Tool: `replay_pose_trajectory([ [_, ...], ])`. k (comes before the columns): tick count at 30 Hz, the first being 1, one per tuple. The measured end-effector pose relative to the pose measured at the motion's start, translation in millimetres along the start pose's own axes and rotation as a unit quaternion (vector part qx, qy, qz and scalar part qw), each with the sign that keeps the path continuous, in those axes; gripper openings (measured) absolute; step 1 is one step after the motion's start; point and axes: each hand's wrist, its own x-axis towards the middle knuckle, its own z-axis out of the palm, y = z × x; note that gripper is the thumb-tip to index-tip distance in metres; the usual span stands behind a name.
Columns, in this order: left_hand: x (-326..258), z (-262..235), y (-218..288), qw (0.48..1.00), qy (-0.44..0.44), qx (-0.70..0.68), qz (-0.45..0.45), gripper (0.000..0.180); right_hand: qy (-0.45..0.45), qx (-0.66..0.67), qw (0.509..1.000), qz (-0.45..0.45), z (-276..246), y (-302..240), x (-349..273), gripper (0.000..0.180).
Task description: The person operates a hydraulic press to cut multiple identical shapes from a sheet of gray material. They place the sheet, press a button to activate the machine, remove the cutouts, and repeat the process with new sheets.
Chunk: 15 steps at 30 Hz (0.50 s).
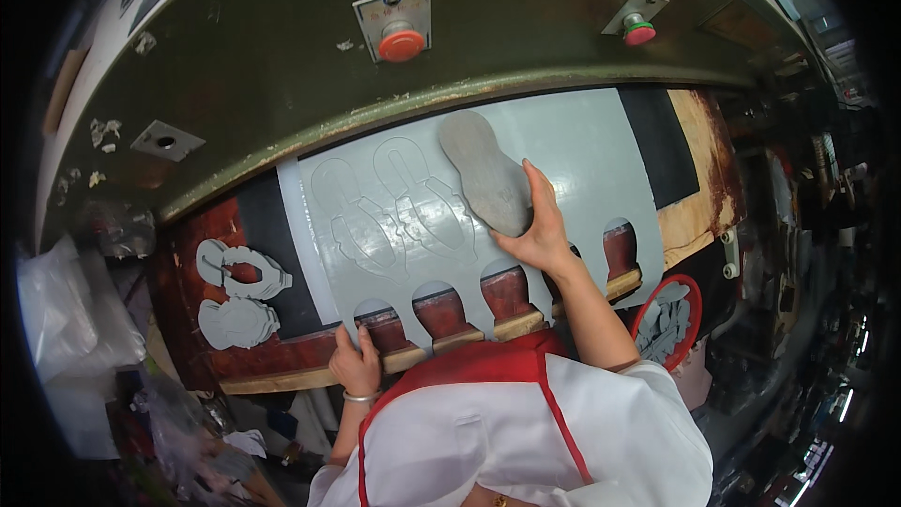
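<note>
On the desk (282, 357) under the dark green press head (282, 56), a grey sheet (582, 141) is being cut.

Left of the sheet lie grey cut-out pieces (236, 296). The left hand (356, 366) curls over the sheet's scalloped near edge, fingers pressed together, pinching it against the wooden rim. Outlines already stamped show on the sheet just beyond. To their right, the right hand (540, 225), fingers spread, holds a sole-shaped cutting die (485, 174) flat on the sheet. Farther right stands a red bin (693, 293) of cut pieces.

Grey sole-shaped cutting die (488, 174) lies flat on scalloped grey sheet (572, 145).
</note>
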Motion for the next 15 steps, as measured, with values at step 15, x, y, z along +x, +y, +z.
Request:
replay_pose_trajectory([
  [15,173.3,0.0,42.5,0.994,0.06,0.054,-0.074,0.028,0.336,-0.117,0.935,0.0,-55.9,32.8,214.6,0.1],
])
